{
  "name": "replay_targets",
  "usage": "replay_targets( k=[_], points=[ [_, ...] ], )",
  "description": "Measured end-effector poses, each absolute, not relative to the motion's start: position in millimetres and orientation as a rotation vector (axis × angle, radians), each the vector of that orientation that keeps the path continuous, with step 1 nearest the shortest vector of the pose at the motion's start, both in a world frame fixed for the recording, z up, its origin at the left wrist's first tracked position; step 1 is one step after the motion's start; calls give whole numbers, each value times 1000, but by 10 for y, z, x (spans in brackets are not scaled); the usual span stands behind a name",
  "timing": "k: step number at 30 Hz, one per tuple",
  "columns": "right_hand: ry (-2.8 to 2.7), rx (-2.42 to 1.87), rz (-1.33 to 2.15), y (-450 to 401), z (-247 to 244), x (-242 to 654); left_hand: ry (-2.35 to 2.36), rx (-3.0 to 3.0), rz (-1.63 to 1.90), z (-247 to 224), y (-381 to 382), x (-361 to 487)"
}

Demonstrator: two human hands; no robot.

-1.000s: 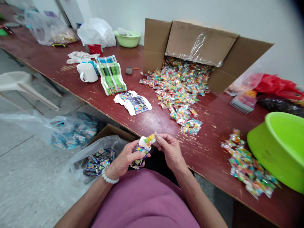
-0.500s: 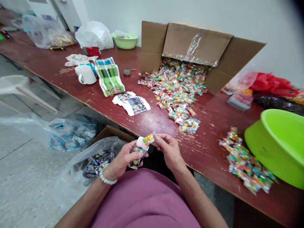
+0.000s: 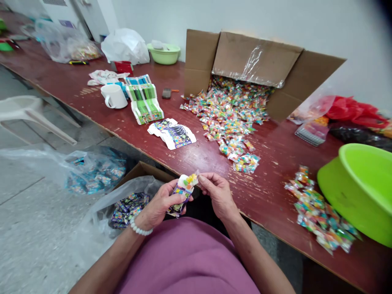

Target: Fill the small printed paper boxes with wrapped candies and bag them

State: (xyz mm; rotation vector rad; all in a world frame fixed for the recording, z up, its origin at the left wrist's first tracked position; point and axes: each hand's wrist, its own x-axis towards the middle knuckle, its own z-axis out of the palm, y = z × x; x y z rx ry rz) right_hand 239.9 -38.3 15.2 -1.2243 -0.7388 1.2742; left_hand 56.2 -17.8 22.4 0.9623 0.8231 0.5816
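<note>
My left hand [image 3: 167,199] is closed around a small purple printed candy box [image 3: 178,201] with its white flap open at the top. Between the thumb and fingers of my right hand [image 3: 217,192] is the edge of a clear candy packet [image 3: 191,179] with yellow, orange and green sweets. The packet's lower end is at the mouth of the box. Beyond my hands on the red-brown table [image 3: 202,159] lie flat purple box blanks [image 3: 179,136]. A heap of candy packets [image 3: 232,118] spills from a cardboard carton [image 3: 257,57].
A lime green basin [image 3: 337,179] stands at right beside more packets [image 3: 318,212]. Green box blanks [image 3: 146,104] and a white mug [image 3: 115,96] are farther left. Below the table edge, a plastic bag holds filled-looking purple boxes [image 3: 130,208]; another holds blue packs [image 3: 96,173].
The packet sits slightly lower against the box mouth, and both hands keep their grips. The whole scene has shifted a little to the right in view.
</note>
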Motion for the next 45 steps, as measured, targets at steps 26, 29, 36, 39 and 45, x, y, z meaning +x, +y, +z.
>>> replay_targets(
  k=[26,29,36,39,45],
  points=[
    [-757,-1136,1467,-364,226,2261,900,767,698,220,-186,612],
    [-818,-1120,1548,-371,278,2233,901,900,788,221,-214,648],
    [-662,-1028,1682,-367,184,2272,851,656,698,211,-200,717],
    [-683,-999,1674,-363,135,2250,858,594,733,187,-198,736],
    [-1060,-1215,1245,-355,192,2189,867,692,794,234,-199,779]
  ],
)
